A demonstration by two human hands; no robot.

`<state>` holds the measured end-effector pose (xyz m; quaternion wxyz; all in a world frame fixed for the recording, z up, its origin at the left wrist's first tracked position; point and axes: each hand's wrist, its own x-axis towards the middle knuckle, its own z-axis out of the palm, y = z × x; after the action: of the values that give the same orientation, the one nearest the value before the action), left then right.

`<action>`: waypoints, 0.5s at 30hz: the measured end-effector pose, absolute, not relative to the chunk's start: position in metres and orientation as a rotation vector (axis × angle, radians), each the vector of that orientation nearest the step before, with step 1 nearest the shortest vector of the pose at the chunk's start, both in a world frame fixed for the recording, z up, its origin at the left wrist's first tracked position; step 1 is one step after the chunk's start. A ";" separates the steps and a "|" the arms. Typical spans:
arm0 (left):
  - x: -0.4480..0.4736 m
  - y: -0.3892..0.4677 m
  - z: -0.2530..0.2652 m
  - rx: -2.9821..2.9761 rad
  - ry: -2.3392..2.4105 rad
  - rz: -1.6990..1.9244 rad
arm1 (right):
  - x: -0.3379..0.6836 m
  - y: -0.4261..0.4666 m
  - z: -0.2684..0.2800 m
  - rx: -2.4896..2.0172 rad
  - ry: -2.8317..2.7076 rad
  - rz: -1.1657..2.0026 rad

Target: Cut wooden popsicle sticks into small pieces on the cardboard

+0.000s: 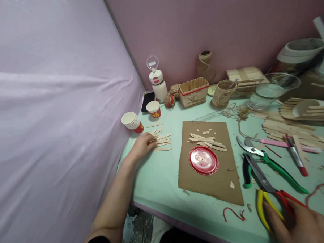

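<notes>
While half-curled, right fingers (301,212) round scissors (265,182)

We have a table (156,172) under a pale green cover, with a brown board (209,189) lying flat near its front edge. Left of the board we see loose wooden strips (164,137), a stack of paper cups (131,121) and a single cup (154,110). Behind stand a white bottle (160,90) (its lid flipped up) and a rectangular basket (194,95). Green-handled shears (282,172) and a marker (296,156) lie rightward; whether the dim corner's pale round container (299,54) sits there too, we can't tell.
</notes>
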<state>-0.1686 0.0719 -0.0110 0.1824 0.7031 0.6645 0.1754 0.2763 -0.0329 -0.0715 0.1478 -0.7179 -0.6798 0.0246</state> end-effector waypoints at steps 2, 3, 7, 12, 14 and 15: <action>-0.162 0.068 -0.012 1.998 1.831 0.415 | 0.277 -0.033 -0.072 -2.087 -1.961 0.103; -0.160 0.066 -0.012 2.000 1.828 0.401 | 0.277 -0.033 -0.072 -2.092 -1.967 0.113; -0.155 0.057 -0.011 1.989 1.777 0.397 | 0.277 -0.033 -0.072 -2.100 -1.965 0.143; -0.169 0.056 -0.002 1.906 1.956 0.652 | 0.279 -0.033 -0.071 -2.129 -1.964 0.166; -0.178 0.059 0.003 1.860 2.090 0.756 | 0.280 -0.033 -0.072 -2.129 -1.961 0.171; -0.182 0.060 0.006 1.847 2.121 0.773 | 0.280 -0.033 -0.073 -2.131 -1.958 0.173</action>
<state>-0.1819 0.0601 0.0056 0.1121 0.6291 0.7227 0.2634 0.2799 -0.0334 -0.0729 0.1207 -0.7297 -0.6704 0.0591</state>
